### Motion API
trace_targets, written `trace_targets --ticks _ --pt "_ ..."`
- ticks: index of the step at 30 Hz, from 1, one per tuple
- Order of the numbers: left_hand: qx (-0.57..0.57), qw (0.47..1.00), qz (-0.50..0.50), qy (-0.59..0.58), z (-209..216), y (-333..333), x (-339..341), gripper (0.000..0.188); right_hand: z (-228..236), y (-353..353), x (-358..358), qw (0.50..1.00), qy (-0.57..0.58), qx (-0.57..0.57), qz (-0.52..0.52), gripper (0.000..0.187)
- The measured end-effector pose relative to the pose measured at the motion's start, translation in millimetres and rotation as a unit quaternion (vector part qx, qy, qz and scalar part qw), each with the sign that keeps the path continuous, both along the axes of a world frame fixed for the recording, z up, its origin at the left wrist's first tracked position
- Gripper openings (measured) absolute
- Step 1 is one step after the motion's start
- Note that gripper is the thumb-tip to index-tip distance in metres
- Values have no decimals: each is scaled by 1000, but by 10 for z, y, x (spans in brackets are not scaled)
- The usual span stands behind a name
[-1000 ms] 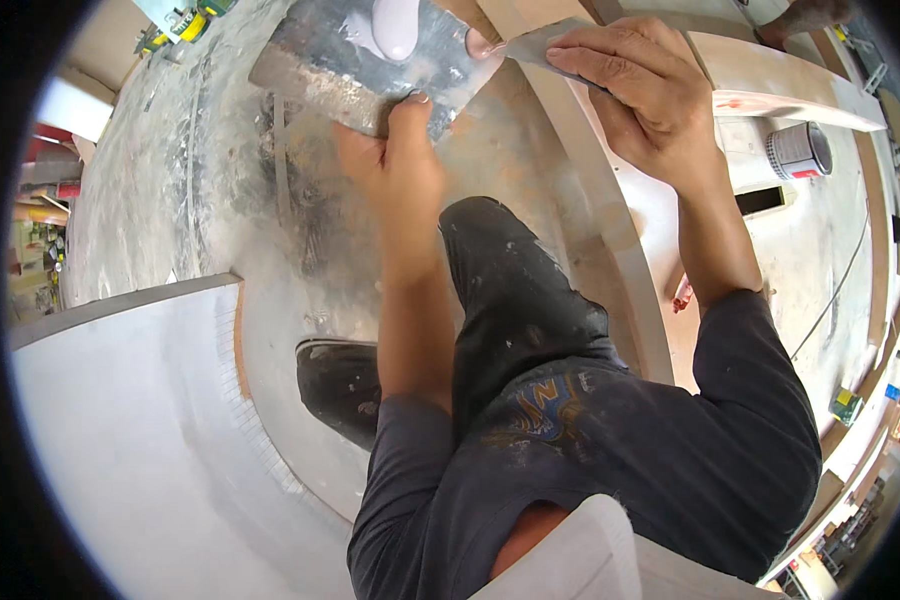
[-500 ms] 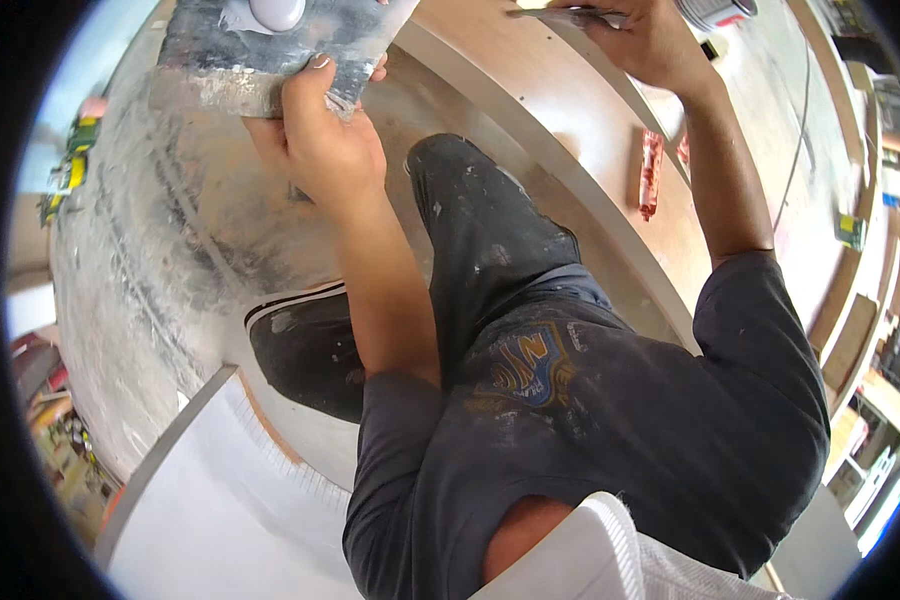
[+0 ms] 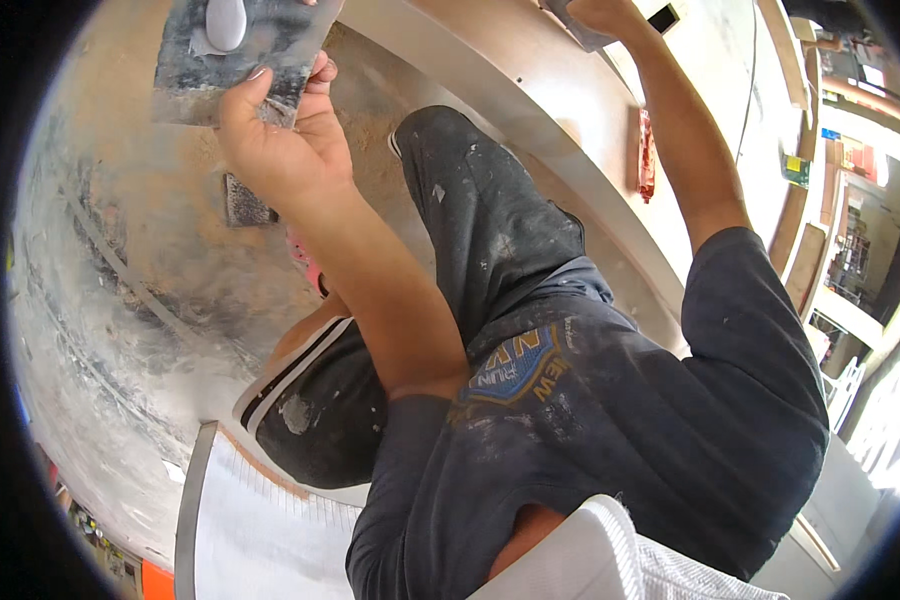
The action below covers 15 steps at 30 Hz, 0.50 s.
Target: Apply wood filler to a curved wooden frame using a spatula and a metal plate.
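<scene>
My left hand (image 3: pixel 295 140) grips a flat, stained grey board (image 3: pixel 192 85) by its near edge, thumb on top and fingers under it. A smooth blob of pale putty (image 3: pixel 226 24) lies on the board. At the top edge of the view, my right hand (image 3: pixel 605 14) is closed on a flat grey scraper (image 3: pixel 578 28), partly cut off by the frame. The scraper is over or against the long curved pale panel (image 3: pixel 510 60); whether it touches cannot be made out.
A red and white wrapper-like packet (image 3: pixel 646 155) lies on the panel to the right. A dark block (image 3: pixel 248 203) rests on the dusty floor (image 3: pixel 120 290). Near my bent leg stands a curved white piece with a grey edge (image 3: pixel 270 535). Wooden framing (image 3: pixel 805 200) lines the right side.
The view has shifted. My right hand has moved farther toward the top edge, and the scraper shows more of its flat face. My left hand still holds the board, now farther left.
</scene>
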<state>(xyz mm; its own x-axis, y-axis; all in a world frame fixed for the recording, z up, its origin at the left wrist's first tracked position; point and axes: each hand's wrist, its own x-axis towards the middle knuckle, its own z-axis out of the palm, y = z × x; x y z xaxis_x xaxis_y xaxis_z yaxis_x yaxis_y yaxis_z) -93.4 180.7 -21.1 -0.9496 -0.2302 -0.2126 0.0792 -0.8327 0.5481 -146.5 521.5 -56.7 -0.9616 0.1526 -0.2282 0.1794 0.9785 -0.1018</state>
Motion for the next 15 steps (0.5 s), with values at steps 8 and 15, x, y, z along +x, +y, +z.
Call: trace_targets --ticks 8,15 --pt "50 999 11 1 -54 -106 -48 34 -18 -310 82 996 -43 35 -76 22" --pt "48 999 5 -2 -75 -140 -66 33 -119 -125 305 990 -32 124 54 43"
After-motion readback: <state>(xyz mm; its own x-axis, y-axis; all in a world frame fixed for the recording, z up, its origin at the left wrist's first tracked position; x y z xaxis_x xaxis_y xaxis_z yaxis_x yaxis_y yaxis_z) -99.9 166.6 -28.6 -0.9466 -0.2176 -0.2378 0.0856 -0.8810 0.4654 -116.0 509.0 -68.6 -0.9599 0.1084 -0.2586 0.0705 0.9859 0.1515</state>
